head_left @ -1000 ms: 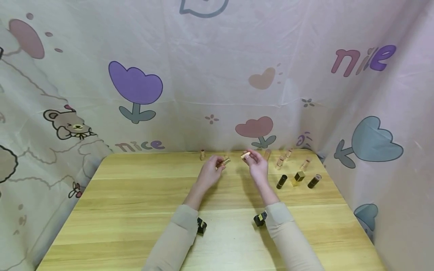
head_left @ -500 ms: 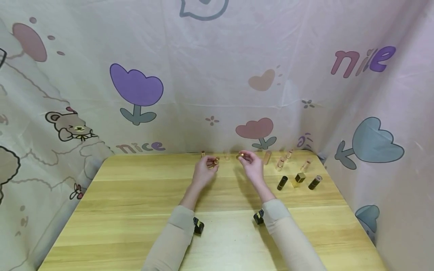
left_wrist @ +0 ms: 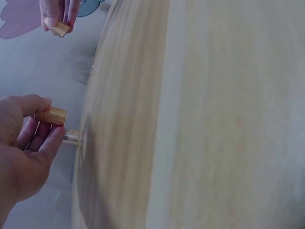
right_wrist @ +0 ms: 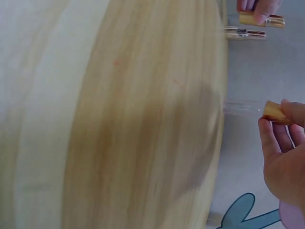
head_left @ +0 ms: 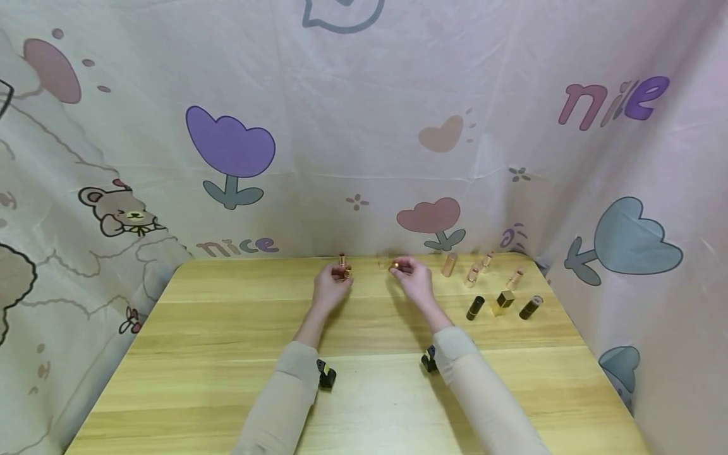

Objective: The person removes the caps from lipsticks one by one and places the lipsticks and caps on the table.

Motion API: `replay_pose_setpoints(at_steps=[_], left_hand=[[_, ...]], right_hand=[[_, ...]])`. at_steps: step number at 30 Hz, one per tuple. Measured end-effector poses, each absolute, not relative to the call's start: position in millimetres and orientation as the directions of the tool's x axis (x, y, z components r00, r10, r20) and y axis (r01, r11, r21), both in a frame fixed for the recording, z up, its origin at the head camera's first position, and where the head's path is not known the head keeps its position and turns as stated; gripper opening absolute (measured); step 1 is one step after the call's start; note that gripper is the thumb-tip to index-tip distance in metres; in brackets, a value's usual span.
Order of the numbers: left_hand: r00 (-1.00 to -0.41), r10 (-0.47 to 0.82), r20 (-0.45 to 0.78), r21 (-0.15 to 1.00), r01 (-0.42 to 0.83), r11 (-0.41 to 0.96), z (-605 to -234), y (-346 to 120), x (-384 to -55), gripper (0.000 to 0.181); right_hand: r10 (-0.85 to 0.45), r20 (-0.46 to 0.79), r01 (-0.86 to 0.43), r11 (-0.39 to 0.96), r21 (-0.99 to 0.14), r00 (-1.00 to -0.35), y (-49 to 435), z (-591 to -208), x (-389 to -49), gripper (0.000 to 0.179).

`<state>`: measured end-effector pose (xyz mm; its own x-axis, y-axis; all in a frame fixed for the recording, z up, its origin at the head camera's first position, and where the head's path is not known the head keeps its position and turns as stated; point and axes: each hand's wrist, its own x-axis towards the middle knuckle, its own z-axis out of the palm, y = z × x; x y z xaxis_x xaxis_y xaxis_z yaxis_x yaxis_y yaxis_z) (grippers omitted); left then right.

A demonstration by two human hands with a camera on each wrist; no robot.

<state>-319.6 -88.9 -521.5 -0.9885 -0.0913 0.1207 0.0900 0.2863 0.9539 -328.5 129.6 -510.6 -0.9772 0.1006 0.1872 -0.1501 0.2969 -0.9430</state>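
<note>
One shiny gold cylinder [left_wrist: 53,116] is pinched by the left hand [head_left: 330,290], near one upright red-tipped lipstick [head_left: 342,258]; a second gold cylinder [right_wrist: 275,111] is pinched by the right hand [head_left: 416,282], near one transparent tube [head_left: 382,260]. Seven small round or square containers [head_left: 475,308] stand farther right on the wood-grained table [head_left: 364,404]. Both hands have shifted left.

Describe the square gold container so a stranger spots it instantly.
In the head view, find the wooden table, then the cosmetics cluster at its right end. The gold container is the middle of the cluster's nearest three; its cap is a square block, while the dark tubes flanking it are round.
</note>
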Motion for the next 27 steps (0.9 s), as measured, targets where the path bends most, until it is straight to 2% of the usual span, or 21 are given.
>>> replay_pose_setpoints(at_steps=[5, 11, 19, 27], left_hand=[[-0.990, -0.113, 0.081, 0.945, 0.040, 0.325, -525, -95, -322, 0.029], [-0.988, -0.143, 0.058, 0.927, 0.000, 0.376, -529, -100, -323, 0.027], [-0.986, -0.156, 0.054, 0.924, -0.010, 0.383, -531, -102, -322, 0.027], [-0.987, -0.156, 0.037, 0.926, -0.025, 0.378, -530, -102, -322, 0.028]], right_hand=[[0.052, 0.160, -0.133, 0.337, -0.932, -0.986, 126, -512, -331, 0.030], [0.007, 0.136, -0.122, 0.407, -0.905, -0.991, 121, -514, -332, 0.026], [-0.038, 0.146, -0.145, 0.507, -0.850, -0.989, 116, -522, -332, 0.020], [-0.057, 0.118, -0.130, 0.536, -0.834, -0.991, 117, -522, -332, 0.019]])
